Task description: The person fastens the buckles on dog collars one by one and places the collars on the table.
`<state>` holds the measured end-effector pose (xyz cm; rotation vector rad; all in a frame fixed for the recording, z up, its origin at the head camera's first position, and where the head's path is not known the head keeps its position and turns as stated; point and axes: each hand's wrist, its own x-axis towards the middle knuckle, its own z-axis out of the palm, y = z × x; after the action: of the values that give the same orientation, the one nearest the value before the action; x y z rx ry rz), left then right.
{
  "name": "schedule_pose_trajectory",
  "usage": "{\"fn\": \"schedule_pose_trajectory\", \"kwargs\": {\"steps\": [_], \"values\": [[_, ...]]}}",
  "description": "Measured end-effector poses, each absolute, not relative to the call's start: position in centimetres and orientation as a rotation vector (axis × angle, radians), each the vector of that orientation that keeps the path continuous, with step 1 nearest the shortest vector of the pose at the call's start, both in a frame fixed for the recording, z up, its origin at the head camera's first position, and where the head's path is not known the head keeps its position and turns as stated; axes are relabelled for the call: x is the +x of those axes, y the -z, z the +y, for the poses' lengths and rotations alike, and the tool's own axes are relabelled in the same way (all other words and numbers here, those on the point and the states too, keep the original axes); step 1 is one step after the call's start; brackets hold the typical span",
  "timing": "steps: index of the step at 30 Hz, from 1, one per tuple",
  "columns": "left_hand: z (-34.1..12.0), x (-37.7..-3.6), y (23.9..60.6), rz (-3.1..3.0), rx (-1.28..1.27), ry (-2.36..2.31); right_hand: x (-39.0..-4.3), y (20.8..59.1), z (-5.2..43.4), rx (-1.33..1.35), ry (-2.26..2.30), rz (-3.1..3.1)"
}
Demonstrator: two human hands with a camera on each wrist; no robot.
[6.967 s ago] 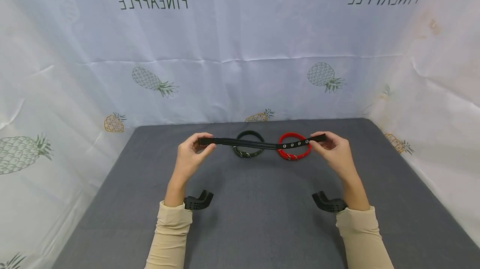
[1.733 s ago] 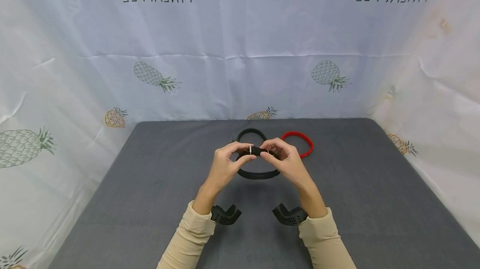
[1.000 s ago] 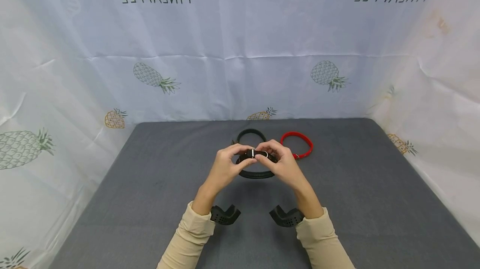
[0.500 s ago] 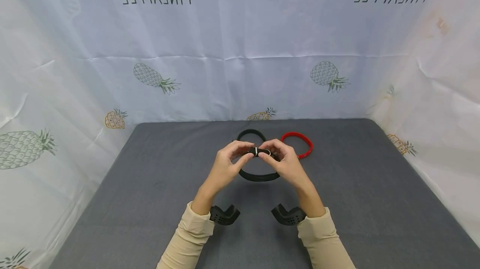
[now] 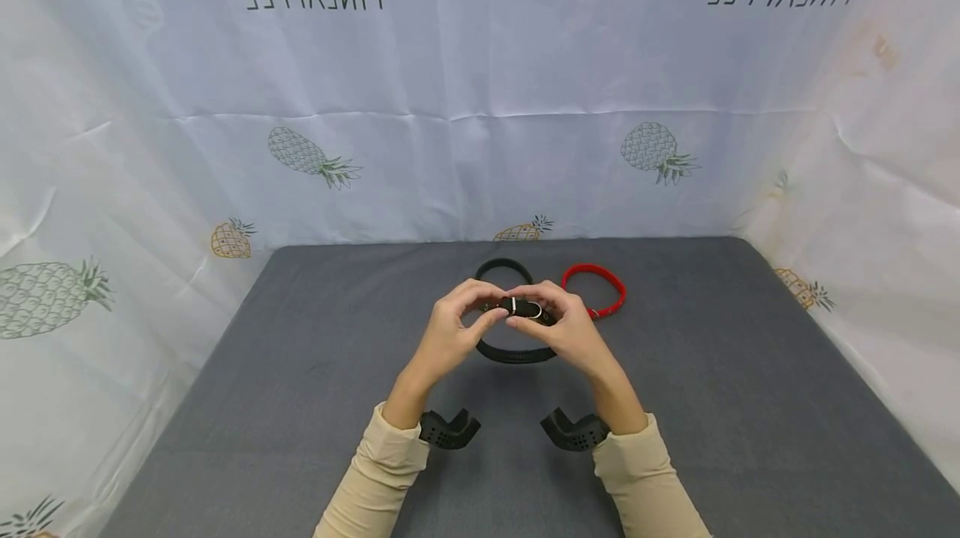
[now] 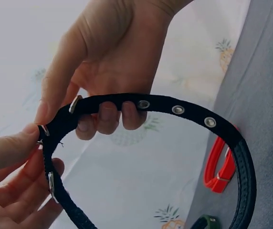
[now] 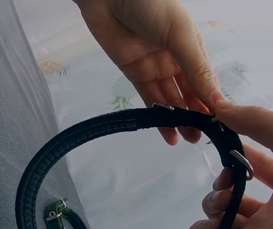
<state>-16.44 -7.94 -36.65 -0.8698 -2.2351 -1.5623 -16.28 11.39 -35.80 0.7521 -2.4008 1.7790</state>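
A black dog collar (image 5: 517, 355), bent into a loop, is held above the table between both hands. My left hand (image 5: 450, 326) pinches it near the metal buckle (image 5: 513, 306). In the left wrist view its fingers lie behind the strap, beside the metal eyelets (image 6: 178, 109). My right hand (image 5: 566, 323) pinches the other side of the buckled part, near a D-ring (image 7: 163, 106). The thumbs nearly meet at a small metal piece (image 7: 216, 122). Fingers partly hide the buckle area, so I cannot tell how the strap end sits in it.
Behind the hands a dark green collar (image 5: 504, 263) lies looped on the grey table (image 5: 300, 371), partly hidden. To its right lies a looped red collar (image 5: 618, 284). A pineapple-print curtain (image 5: 480, 163) hangs around the table.
Seven seconds ago the black collar was stretched between spread hands; now the hands are close together and it is looped. Over the last second the fingers shift slightly around the buckle.
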Motion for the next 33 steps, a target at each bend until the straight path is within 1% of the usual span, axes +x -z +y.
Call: {"fn": "schedule_pose_trajectory", "kwargs": {"steps": [10,17,33], "values": [[-8.03,-16.54,36.73,-2.238,-0.891,1.474,-16.49,36.22,11.3,0.774,-1.725,-2.395],[-8.11,-16.71,36.84,-2.247,-0.921,1.48,-16.6,36.27,11.01,0.831,-1.781,-2.373],[-8.64,-16.72,36.47,-2.241,-0.871,1.474,-16.73,36.26,11.04,0.786,-1.826,-2.349]]}}
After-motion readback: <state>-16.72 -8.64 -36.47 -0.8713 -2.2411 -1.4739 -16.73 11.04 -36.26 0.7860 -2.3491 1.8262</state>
